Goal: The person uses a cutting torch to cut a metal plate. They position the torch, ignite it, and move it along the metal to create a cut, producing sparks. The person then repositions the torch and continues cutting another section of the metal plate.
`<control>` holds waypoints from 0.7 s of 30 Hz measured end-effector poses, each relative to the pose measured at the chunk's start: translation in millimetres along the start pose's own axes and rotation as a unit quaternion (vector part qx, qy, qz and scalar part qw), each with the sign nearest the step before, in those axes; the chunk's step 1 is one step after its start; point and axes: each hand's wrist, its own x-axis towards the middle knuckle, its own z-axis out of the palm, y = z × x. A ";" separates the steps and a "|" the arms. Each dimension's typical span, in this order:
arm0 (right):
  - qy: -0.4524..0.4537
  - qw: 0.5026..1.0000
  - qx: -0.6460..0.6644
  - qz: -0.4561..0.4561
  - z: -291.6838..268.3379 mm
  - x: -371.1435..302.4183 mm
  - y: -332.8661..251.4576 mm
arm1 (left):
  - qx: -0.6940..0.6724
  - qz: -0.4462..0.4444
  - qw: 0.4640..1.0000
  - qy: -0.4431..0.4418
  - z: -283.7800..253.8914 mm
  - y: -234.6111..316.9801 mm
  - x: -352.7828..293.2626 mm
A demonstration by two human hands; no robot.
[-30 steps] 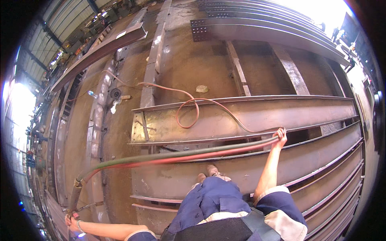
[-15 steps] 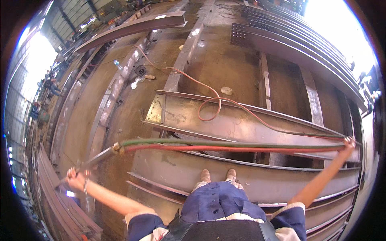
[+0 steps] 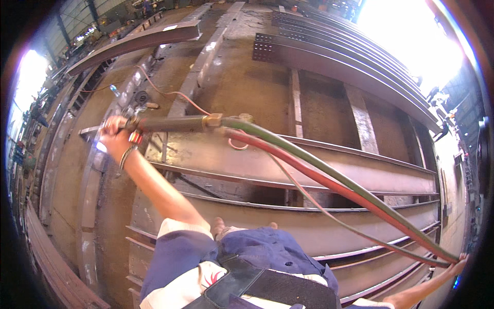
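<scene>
My left hand [image 3: 115, 136] is wrapped round the front part of a gas cutting torch [image 3: 175, 124], held raised on the left, its metal tip poking out past the fist. Brass fittings join the torch's rear end to a green hose [image 3: 303, 151] and a red hose [image 3: 296, 160]. Both hoses slope down to the lower right, where my right hand [image 3: 456, 265] is closed round them near the picture's rim. A thinner orange-brown hose [image 3: 309, 200] runs to the same hand, hanging in a slack curve below the other two.
I stand over large steel beams [image 3: 329, 166] lying side by side across rails. More beams with rows of bolt holes [image 3: 319, 54] lie at the far right. Another beam [image 3: 139, 46] rests at the far left. A plastic bottle [image 3: 114, 90] stands on a rail [image 3: 198, 72].
My left hand has lifted the torch up and nearer, changing its grip toward the front end. My right hand has moved down and right, slanting the hoses. The view has turned rightward.
</scene>
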 end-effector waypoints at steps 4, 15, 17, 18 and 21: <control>0.020 0.998 -0.043 0.039 -78.4 42.3 55.5 | -0.078 -0.116 0.990 0.025 5.9 -152.4 -31.0; -0.068 0.986 -0.088 0.126 -98.0 147.2 198.8 | -0.016 -0.048 0.998 0.028 1.8 -183.1 -102.2; -0.143 0.979 -0.059 0.131 -49.2 182.8 236.3 | 0.044 0.011 0.999 0.019 8.3 -146.8 -109.8; -0.202 0.969 -0.032 0.136 -15.5 198.9 256.5 | 0.040 0.021 0.999 -0.008 12.9 -128.1 -113.1; -0.334 0.899 0.004 0.284 136.1 200.5 337.3 | 0.115 0.113 0.987 -0.011 24.2 -57.9 -139.5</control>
